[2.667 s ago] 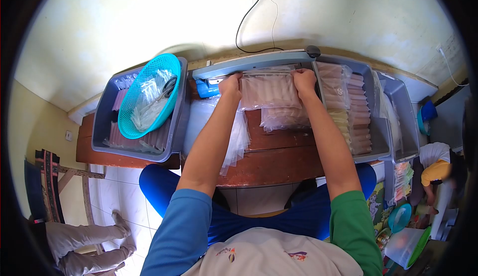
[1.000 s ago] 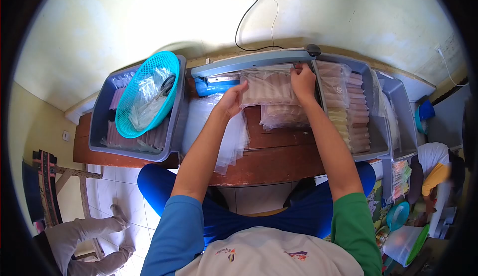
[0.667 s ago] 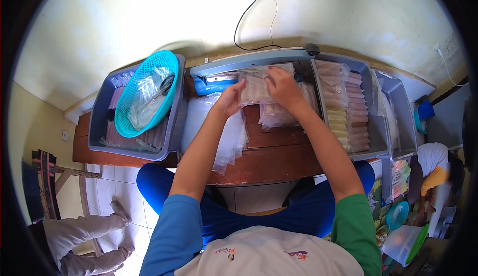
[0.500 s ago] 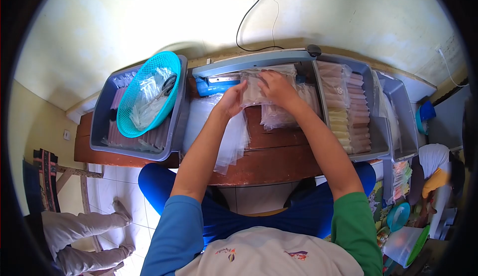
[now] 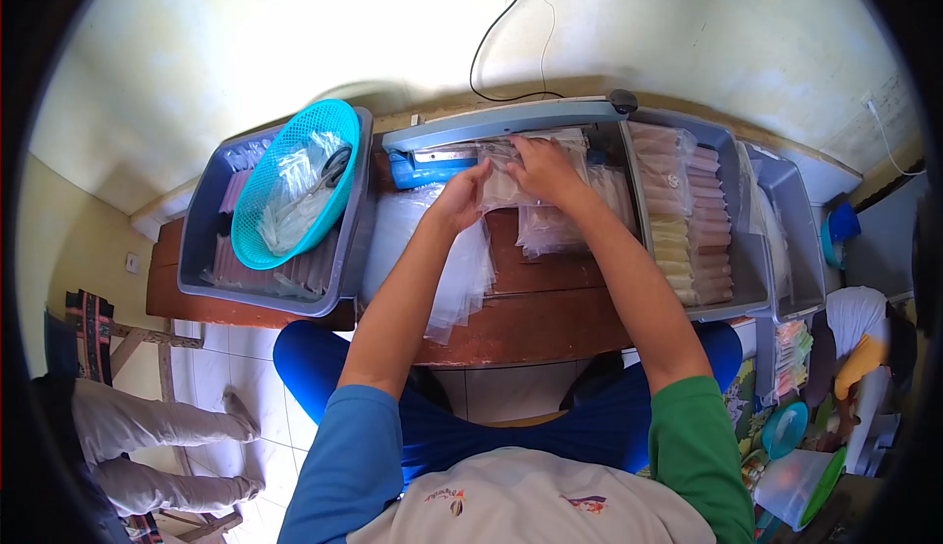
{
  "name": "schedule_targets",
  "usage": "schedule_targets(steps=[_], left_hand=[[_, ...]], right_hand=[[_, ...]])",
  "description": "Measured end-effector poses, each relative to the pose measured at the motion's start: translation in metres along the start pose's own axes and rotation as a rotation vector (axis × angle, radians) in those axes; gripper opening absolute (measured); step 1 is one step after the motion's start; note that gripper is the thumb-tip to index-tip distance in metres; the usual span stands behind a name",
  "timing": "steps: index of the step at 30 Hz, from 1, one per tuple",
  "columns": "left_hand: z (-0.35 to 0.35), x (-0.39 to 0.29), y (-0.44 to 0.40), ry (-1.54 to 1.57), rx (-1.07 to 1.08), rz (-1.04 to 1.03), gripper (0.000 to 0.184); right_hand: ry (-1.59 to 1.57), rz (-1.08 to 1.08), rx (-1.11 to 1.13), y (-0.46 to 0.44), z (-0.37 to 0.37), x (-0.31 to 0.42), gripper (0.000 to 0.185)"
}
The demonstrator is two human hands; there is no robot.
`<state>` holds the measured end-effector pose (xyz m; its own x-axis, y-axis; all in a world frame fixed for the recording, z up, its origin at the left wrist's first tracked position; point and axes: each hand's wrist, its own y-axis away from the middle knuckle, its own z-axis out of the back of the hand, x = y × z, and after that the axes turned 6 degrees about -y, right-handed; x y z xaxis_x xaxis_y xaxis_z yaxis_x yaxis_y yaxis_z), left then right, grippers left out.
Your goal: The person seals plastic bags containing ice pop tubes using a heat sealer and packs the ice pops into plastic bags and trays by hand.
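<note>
Toward the back edge of the desk [image 5: 550,318], head view: a clear packet [image 5: 500,191] of pale pinkish rolls is between the two hands, just in front of a long grey bar [image 5: 491,125] with a black knob [image 5: 623,102] at its right end.
Left hand [image 5: 460,198]: at the packet's left end, fingers partly curled, thumb up; whether it pinches the film I cannot tell.
Right hand [image 5: 546,173]: laid over the packet from the right, fingers spread and loose on the plastic.
Blue part [image 5: 432,172]: under the bar's left half, beside the left hand.
Below the packet: more bagged pink rolls [image 5: 547,231], partly covered by the right forearm.
Clear bags [image 5: 432,264]: fanned out left of the desk's middle, their lower corners near the front edge.
Left end of the desk: a grey tub [image 5: 351,240] of wrapped rolls, a turquoise basket [image 5: 243,222] tilted on it, scissors [image 5: 336,168] and clear plastic [image 5: 293,212] inside.
Right end: another grey tub [image 5: 748,259], with pink packets [image 5: 660,156] and yellow rolls [image 5: 672,249].
</note>
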<state>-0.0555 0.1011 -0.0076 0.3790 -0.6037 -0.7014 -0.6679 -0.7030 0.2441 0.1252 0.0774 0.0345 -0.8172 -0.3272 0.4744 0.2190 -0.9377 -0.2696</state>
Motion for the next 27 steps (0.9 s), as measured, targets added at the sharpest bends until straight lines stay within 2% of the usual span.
schedule_targets(steps=[6, 12, 15, 17, 20, 21, 23, 27], left_hand=[[-0.006, 0.000, 0.001, -0.004, -0.052, -0.018, 0.039], [-0.007, -0.001, 0.002, -0.024, -0.075, -0.021, 0.038], [-0.009, 0.000, 0.004, -0.023, -0.056, -0.026, 0.040], [-0.009, -0.001, 0.004, -0.030, -0.049, -0.026, 0.040], [-0.011, -0.002, 0.005, -0.029, -0.051, -0.030, 0.042], [-0.012, -0.002, 0.006, -0.023, -0.061, -0.033, 0.043], [-0.012, -0.001, 0.006, -0.024, -0.065, -0.027, 0.043], [-0.016, 0.000, 0.008, -0.049, -0.129, -0.022, 0.045]], right_hand=[[-0.007, -0.011, -0.001, 0.003, 0.008, 0.002, 0.047], [0.139, -0.072, 0.024, 0.007, 0.013, 0.002, 0.055], [0.130, -0.124, 0.120, 0.005, 0.018, 0.003, 0.057], [0.148, -0.041, 0.013, 0.007, 0.016, 0.000, 0.050], [0.041, 0.072, -0.005, 0.002, 0.024, -0.009, 0.039], [0.041, 0.070, -0.002, 0.003, 0.028, -0.006, 0.039], [-0.075, -0.105, 0.048, 0.007, 0.044, 0.006, 0.028], [-0.085, -0.078, -0.115, 0.016, 0.068, 0.010, 0.019]])
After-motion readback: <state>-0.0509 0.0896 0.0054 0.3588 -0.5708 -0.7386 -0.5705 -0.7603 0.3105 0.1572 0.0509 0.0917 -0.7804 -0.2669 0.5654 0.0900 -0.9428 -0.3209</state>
